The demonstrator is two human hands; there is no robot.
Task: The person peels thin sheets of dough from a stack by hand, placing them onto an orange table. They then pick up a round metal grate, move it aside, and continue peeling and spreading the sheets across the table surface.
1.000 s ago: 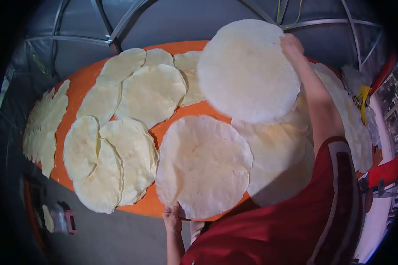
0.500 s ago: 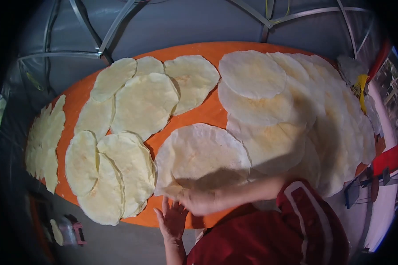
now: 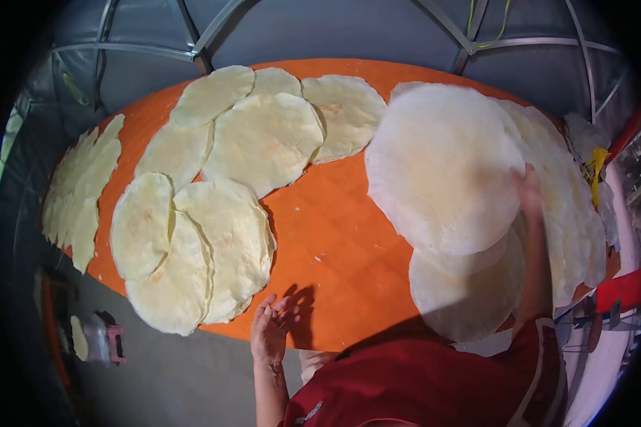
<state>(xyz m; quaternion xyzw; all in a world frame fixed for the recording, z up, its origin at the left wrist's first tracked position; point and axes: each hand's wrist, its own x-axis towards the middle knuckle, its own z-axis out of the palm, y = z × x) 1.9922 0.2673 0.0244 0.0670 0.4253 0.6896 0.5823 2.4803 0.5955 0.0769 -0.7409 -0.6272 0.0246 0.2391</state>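
A large round flatbread sheet (image 3: 445, 167) is spread above the right-hand pile, with my right hand (image 3: 527, 188) at its right edge, fingers closed on it and slightly blurred. My left hand (image 3: 269, 331) hovers palm up at the front edge of the orange table (image 3: 327, 249), its fingers loosely apart and nothing in them. Beside it on the left lie overlapping yellowish flatbreads (image 3: 228, 245). Another thin flatbread (image 3: 466, 295) shows under the lower part of the held sheet.
More flatbreads (image 3: 267, 142) overlap at the back left, and a strip of them (image 3: 85, 188) lines the far left end. Paler ones (image 3: 566, 213) fan along the right. A yellow strip (image 3: 597, 174) and clear plastic sit at the right edge. A pink stool (image 3: 114, 344) stands lower left.
The sheet at the front middle has gone up and right with my right hand onto the right pile, baring orange tabletop. My left hand stays near the front edge. The view has shifted.
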